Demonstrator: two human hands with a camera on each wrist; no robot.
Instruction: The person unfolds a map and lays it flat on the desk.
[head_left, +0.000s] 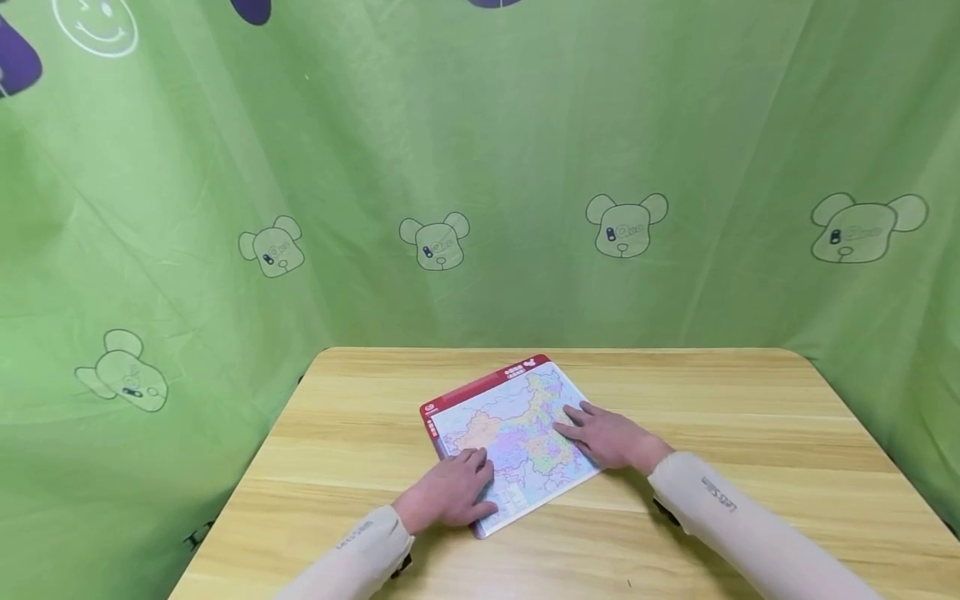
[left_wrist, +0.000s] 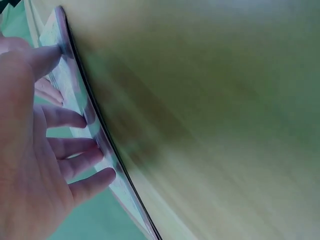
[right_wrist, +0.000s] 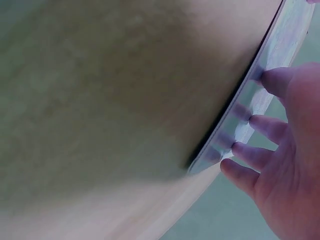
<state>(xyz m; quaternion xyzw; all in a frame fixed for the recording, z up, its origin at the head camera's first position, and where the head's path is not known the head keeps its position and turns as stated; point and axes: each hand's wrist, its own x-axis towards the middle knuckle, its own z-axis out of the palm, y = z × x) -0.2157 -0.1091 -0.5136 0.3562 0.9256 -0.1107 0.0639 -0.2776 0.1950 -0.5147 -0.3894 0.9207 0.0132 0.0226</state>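
A flat rectangular map board with a red top border and a pastel-coloured map lies turned at an angle on the wooden table. The left hand rests on its lower left part, fingers spread and fingertips on the surface. On its right side lies the right hand, fingers reaching over the map. In the left wrist view the left hand touches the board near its edge with thumb and fingertips. The right wrist view has the right hand with its fingertips at the board's glossy surface.
The light wooden table has rounded far corners. Behind and beside it hangs a green curtain printed with bear heads. A small dark mark shows near the table's front.
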